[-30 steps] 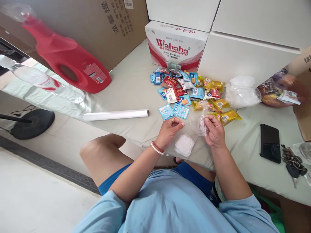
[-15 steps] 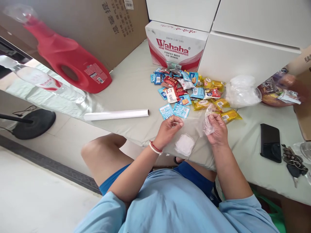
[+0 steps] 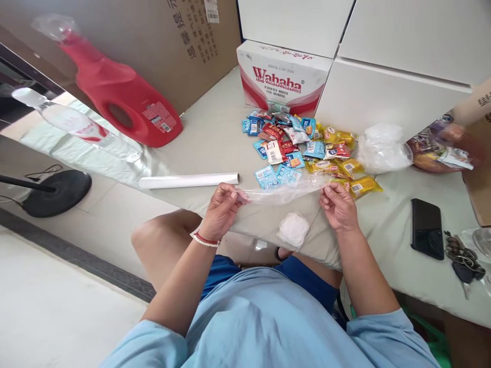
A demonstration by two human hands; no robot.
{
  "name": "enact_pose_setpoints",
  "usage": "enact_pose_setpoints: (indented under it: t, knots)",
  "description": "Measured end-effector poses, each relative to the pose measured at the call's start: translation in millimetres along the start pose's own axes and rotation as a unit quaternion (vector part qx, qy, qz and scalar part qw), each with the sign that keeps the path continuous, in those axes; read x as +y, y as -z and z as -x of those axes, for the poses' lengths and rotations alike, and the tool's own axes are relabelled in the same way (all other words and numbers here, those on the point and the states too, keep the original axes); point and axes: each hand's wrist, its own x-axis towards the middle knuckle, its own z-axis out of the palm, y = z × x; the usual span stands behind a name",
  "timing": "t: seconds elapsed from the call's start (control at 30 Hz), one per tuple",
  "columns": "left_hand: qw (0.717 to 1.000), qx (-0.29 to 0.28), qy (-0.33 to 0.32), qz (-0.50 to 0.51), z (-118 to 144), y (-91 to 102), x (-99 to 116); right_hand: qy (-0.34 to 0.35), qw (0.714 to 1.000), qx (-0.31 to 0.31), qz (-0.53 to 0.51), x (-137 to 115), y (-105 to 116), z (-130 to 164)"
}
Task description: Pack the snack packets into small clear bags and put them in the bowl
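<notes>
A clear, colourless thin plastic bag (image 3: 282, 193) shows the pale grey-green table cover (image 3: 215, 133) through it. The heap of small snack packets (image 3: 303, 151) mixes light blue, red, white and yellow wrappers, some with white barcode patches. The big plastic jug (image 3: 123, 105) is bright red with a red-and-white label. The white carton (image 3: 282, 79) carries red lettering and a red band. The flat phone (image 3: 427, 228) is black. The paper roll (image 3: 187, 180) is plain white.

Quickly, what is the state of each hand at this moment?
Left hand: closed, pinching one end of the clear plastic bag.
Right hand: closed, pinching the other end of the same bag, stretched between both hands.
</notes>
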Motion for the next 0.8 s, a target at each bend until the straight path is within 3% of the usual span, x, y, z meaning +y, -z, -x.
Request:
enact_pose_setpoints:
  t: [0.17,0.37,0.5,0.6,0.63,0.7,0.77,0.8]
  knots:
    - [0.997,0.057,0.038,0.04,9.7,-1.4,0.4,-0.004,0.991,-0.065,0.117,10.7,-5.4,-4.0]
    - [0.993,0.094,0.024,0.069,8.7,5.0,5.6,-0.038,0.932,-0.146,0.33,21.4,-12.2,-22.9]
    - [0.982,0.173,-0.035,0.061,9.2,21.0,6.4,0.026,0.924,-0.061,0.376,9.2,-5.5,-31.9]
    - [0.981,0.169,-0.097,-0.004,18.1,23.4,7.3,0.109,0.902,-0.032,0.418,-8.3,-15.0,-26.4]
    - [0.979,0.156,-0.122,-0.038,22.9,21.6,8.3,0.137,0.89,-0.06,0.43,-13.5,-23.0,-22.1]
    - [0.972,0.122,-0.17,-0.11,34.1,16.3,11.8,0.174,0.859,-0.176,0.447,-19.9,-44.3,-12.5]
    - [0.963,0.079,-0.198,-0.166,46.1,12.2,17.3,0.203,0.812,-0.303,0.456,-19.8,-66.7,-5.6]
    - [0.961,0.051,-0.197,-0.186,51.9,11.4,20.6,0.221,0.791,-0.338,0.46,-17.9,-76.1,-4.2]
